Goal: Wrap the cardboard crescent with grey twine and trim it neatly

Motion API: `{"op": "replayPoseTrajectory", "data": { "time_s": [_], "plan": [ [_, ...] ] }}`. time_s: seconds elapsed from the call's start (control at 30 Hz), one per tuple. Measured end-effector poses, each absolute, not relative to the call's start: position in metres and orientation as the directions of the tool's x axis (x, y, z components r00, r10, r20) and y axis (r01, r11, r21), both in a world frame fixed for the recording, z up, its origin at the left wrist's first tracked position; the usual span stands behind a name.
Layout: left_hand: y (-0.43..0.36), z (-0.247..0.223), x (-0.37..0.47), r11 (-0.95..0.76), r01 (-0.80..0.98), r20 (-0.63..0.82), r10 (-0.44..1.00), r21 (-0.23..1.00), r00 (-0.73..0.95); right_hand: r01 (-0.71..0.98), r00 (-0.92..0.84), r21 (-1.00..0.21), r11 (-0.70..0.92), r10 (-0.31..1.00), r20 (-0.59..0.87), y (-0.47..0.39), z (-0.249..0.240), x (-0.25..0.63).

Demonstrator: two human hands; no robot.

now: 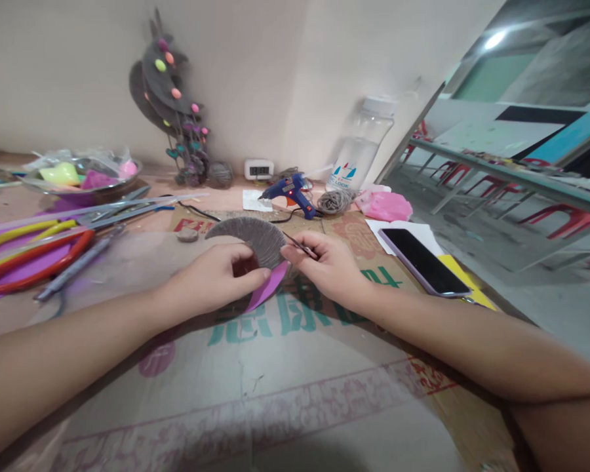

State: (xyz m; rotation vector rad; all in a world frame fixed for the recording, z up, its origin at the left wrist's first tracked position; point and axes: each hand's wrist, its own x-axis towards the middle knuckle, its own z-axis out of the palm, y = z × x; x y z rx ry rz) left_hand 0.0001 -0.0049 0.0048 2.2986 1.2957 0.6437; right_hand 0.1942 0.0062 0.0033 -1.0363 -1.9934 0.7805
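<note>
A crescent shape wound with grey yarn point(255, 235) is held just above the cardboard, its lower tip showing bare purple point(268, 288). My left hand point(221, 272) grips its inner curve, with the thumb over the purple part. On the other side my right hand point(324, 262) pinches a dark strand of yarn point(299, 244) close to the crescent's outer edge. Its fingers are closed, and a short loop of the strand shows above them. Behind the crescent lie a blue glue gun point(291, 191) and a ball of grey yarn point(336, 201).
Scissors with red and yellow handles point(39, 262), a pen point(78, 265) and a bowl of coloured pieces point(83, 177) are at left. A phone point(423, 261) lies right. A water bottle point(361, 147) and small clock point(259, 170) stand behind; a finished crescent decoration point(170, 85) hangs on the wall.
</note>
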Motion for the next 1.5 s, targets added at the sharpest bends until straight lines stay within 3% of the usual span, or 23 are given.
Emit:
{"op": "replayPoseTrajectory", "data": {
  "time_s": [0.17,0.33,0.7,1.13,1.5],
  "plan": [
    [-0.0043,0.0075,-0.0002,-0.466,0.593,0.13,0.845,0.657,0.519,0.356,-0.359,-0.815,0.458,0.872,0.333,0.0095,0.0037,0.1936],
    [-0.0043,0.0078,-0.0009,-0.475,0.525,0.169,0.833,0.706,0.526,0.277,-0.342,-0.858,0.433,0.879,0.334,0.0112,0.0048,0.1929],
    [-0.0048,0.0034,0.0006,-0.5,0.653,0.23,0.859,0.569,0.458,0.419,-0.371,-0.749,0.513,0.85,0.375,0.0063,0.001,0.1942],
    [-0.0044,0.002,0.0008,-0.428,0.496,0.147,0.849,0.755,0.508,0.25,-0.322,-0.882,0.398,0.894,0.312,0.0116,0.005,0.1927],
    [-0.0065,0.0042,0.0021,-0.432,0.601,0.16,0.878,0.672,0.451,0.4,-0.342,-0.759,0.513,0.852,0.395,0.0085,0.0009,0.1942]
  ]
}}
